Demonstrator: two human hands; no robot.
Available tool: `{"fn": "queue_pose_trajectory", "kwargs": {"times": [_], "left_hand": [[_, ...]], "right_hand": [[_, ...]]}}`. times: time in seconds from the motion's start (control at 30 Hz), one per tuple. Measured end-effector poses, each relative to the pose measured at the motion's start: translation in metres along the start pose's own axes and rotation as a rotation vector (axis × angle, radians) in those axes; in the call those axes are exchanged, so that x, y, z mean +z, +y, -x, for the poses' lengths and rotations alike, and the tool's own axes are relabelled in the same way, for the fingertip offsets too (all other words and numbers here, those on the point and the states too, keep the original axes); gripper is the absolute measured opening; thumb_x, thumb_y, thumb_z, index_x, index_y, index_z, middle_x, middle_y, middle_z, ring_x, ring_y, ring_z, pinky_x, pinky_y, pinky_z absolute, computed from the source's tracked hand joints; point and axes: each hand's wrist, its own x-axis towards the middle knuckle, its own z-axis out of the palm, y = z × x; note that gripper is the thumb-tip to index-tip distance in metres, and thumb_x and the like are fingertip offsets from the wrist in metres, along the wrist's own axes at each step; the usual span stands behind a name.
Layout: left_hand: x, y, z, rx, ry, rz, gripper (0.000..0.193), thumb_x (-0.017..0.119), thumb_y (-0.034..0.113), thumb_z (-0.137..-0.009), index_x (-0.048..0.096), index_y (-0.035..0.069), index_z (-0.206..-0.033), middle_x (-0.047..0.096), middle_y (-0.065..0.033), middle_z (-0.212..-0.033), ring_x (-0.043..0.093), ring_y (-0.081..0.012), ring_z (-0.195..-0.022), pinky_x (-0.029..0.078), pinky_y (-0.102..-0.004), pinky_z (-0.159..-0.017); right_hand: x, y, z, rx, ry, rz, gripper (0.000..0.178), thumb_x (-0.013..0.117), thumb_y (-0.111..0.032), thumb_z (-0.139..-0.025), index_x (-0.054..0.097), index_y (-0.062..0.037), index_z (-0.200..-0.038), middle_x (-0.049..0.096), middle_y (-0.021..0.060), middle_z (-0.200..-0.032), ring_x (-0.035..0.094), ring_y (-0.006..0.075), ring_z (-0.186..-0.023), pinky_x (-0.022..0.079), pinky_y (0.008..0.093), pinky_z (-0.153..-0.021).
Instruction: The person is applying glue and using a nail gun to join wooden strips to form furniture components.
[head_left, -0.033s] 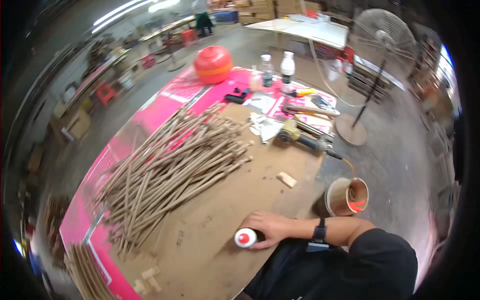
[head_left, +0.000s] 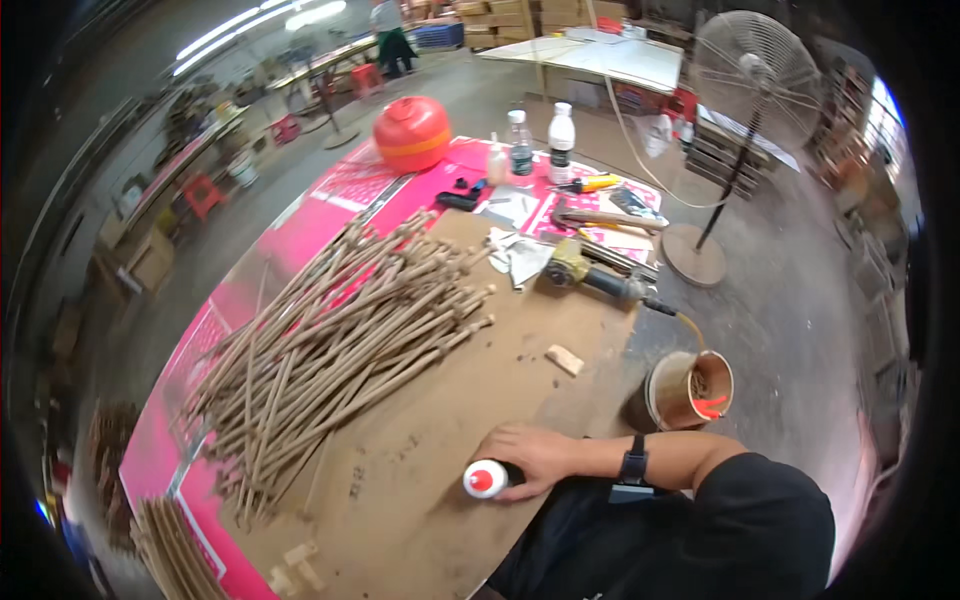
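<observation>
My right hand [head_left: 530,455] is closed around a white glue bottle [head_left: 490,466] with a red cap, at the near edge of the table. The bottle's body is mostly hidden by its top and my fingers. A dark wristband shows on that arm. My left hand is out of sight. To the left of the bottle lies a large heap of thin wooden sticks [head_left: 350,340] with knobby ends. Past the bottle, a small wood block [head_left: 565,360] rests on the brown board [head_left: 430,450].
An angle grinder [head_left: 590,272], a hammer [head_left: 610,217] and two bottles [head_left: 561,140] occupy the far side, near a red round container [head_left: 411,133]. A bucket [head_left: 668,392] stands at the right, with a floor fan [head_left: 750,90] behind. Wood strips [head_left: 178,550] sit near left.
The view has shifted slightly, so the table's things appear a little further left. My right hand stays around the glue bottle.
</observation>
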Motion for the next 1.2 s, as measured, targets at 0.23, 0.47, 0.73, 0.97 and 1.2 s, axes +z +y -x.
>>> {"fn": "queue_pose_trajectory", "kwargs": {"times": [0.23, 0.47, 0.73, 0.97, 1.2], "left_hand": [[-0.032, 0.146, 0.099, 0.322, 0.006, 0.182, 0.107, 0.092, 0.043, -0.077, 0.037, -0.002, -0.157, 0.055, -0.0279, -0.144, 0.055, -0.0395, -0.134, 0.046, -0.0504, -0.113], [-0.003, 0.246, 0.199, 0.624, -0.426, 0.363, 0.112, 0.092, 0.048, -0.075, 0.036, -0.001, -0.159, 0.054, -0.029, -0.147, 0.051, -0.0415, -0.138, 0.043, -0.0499, -0.116], [0.039, 0.402, 0.329, 0.842, -0.852, 0.775, 0.117, 0.097, 0.046, -0.069, 0.037, 0.0, -0.158, 0.054, -0.0289, -0.144, 0.048, -0.0423, -0.139, 0.042, -0.0497, -0.116], [0.027, 0.469, 0.356, 0.231, -1.03, 1.084, 0.08, 0.1, 0.035, -0.067, 0.063, -0.002, -0.128, 0.064, -0.0244, -0.13, 0.063, -0.0379, -0.123, 0.05, -0.0493, -0.104], [0.073, 0.438, 0.319, 0.169, -0.644, 0.838, 0.07, 0.098, 0.027, -0.07, 0.065, -0.002, -0.124, 0.065, -0.023, -0.123, 0.064, -0.0396, -0.113, 0.051, -0.0512, -0.097]], "right_hand": [[0.002, -0.001, -0.001, -0.051, 0.002, -0.004, 0.057, 0.085, -0.04, -0.085, 0.064, -0.0053, -0.126, 0.066, 0.0156, -0.118, 0.062, 0.0359, -0.113, 0.05, 0.0445, -0.101], [0.003, 0.001, 0.001, -0.016, 0.017, 0.003, 0.058, 0.084, -0.042, -0.088, 0.064, -0.0048, -0.128, 0.066, 0.0155, -0.118, 0.062, 0.0353, -0.113, 0.05, 0.0442, -0.101], [0.002, 0.002, 0.001, -0.045, -0.037, 0.026, 0.062, 0.084, -0.039, -0.087, 0.062, -0.0055, -0.135, 0.066, 0.0163, -0.12, 0.061, 0.0353, -0.117, 0.049, 0.0448, -0.104], [-0.002, 0.015, 0.008, -0.094, -0.116, -0.031, 0.065, 0.073, -0.018, -0.08, 0.057, -0.0039, -0.142, 0.065, 0.0201, -0.127, 0.059, 0.0405, -0.121, 0.048, 0.047, -0.108], [-0.073, 0.017, 0.037, -0.085, -0.051, -0.022, 0.048, 0.066, -0.013, -0.091, 0.06, -0.0066, -0.139, 0.063, 0.0188, -0.134, 0.06, 0.0385, -0.125, 0.049, 0.0464, -0.109]]}}
